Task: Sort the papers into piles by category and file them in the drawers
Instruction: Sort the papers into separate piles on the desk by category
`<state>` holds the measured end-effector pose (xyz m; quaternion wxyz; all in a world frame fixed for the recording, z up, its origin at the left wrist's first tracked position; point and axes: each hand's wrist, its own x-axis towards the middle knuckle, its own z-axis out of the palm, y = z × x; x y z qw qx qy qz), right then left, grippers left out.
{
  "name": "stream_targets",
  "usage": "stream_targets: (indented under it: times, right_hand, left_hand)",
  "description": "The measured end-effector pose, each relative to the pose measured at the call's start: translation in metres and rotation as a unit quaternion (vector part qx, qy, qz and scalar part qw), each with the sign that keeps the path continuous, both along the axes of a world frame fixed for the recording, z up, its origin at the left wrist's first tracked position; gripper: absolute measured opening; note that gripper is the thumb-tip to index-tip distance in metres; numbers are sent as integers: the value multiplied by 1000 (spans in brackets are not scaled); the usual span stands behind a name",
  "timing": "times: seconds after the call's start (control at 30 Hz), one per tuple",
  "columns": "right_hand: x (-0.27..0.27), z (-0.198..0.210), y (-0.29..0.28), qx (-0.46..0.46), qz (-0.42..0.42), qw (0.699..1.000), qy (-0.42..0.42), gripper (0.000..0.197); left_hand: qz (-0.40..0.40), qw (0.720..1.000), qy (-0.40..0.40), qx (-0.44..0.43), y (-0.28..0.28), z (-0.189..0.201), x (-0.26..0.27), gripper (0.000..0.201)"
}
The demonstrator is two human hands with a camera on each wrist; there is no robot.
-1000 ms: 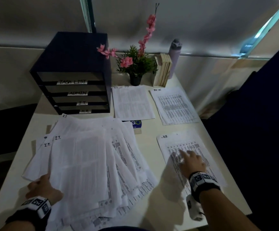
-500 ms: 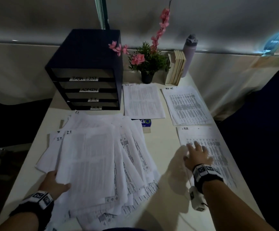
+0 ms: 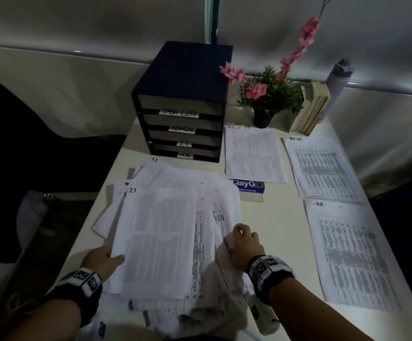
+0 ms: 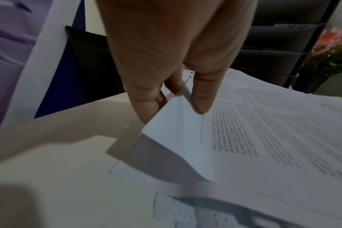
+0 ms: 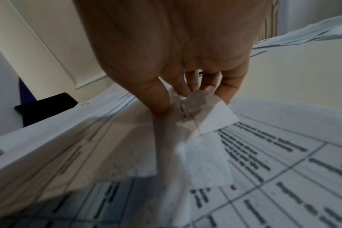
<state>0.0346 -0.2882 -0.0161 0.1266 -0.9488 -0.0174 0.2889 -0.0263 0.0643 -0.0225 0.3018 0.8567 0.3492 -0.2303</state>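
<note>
A fanned stack of unsorted papers [image 3: 170, 230] lies at the near left of the white table [image 3: 281, 230]; its top sheet is marked I.T. My left hand [image 3: 101, 260] pinches the left edge of the top sheets [image 4: 185, 123], thumb on top. My right hand [image 3: 245, 244] pinches the right edge of a sheet [image 5: 203, 111] from the stack and lifts it. Sorted piles lie flat on the table: an I.T. pile [image 3: 254, 153], a task-list pile [image 3: 323, 168] and an H.R. pile [image 3: 350, 254]. The dark drawer unit [image 3: 182, 104] carries labels TASK LIST, ADMIN, I.T., H.R.
A potted plant with pink flowers [image 3: 266, 94], several upright books [image 3: 313, 109] and a grey bottle [image 3: 338, 82] stand at the back right. A blue ClayGO sticker [image 3: 249, 187] lies on the table. A dark chair [image 3: 27, 119] is off the left edge.
My right hand left the H.R. pile and moved left to the unsorted stack, where it now pinches a sheet. The left hand stays on the stack's left edge. The view turned right.
</note>
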Motion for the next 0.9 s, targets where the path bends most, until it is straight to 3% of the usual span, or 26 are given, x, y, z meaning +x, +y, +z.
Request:
stream_targets:
  times: [0.1,0.2,0.3,0.37,0.43,0.53,0.57,0.67,0.8,0.9]
  right_hand:
    - [-11,5,10,-28,12,1000,4,51]
    - [-8,16,17,-35,5,997,-67,52]
    - [0,22,30,82,-42,984,-150,52]
    - [6,27,42,191,-98,971,-109,56]
    - [12,31,52,288,-202,936,-35,60]
    - [20,31,54,330,-321,888,-9,63]
    - [21,29,51,321,-328,888,-18,53]
    - [16,25,43,244,-284,926,-38,18]
    - [-7,11,38,135,-175,974,-45,39]
    - [-18,0,37,114,-167,978,-43,39]
  left_hand:
    - [-28,1000,-11,10,1,8,-3,23]
    - [-29,993,-108,-34,1,13,-7,16]
    - [-50,978,-197,-56,-7,22,-4,27]
    - [-46,965,-239,-93,-22,32,3,26]
    - [-57,954,-257,-142,-39,42,11,25]
    - [-68,944,-247,-208,-56,47,27,13]
    - [-65,946,-246,-203,-55,46,34,12]
    - [-86,969,-224,-58,-32,28,64,25]
    - [-126,982,-119,80,19,0,92,60]
    - [-159,983,-61,73,41,-16,96,84]
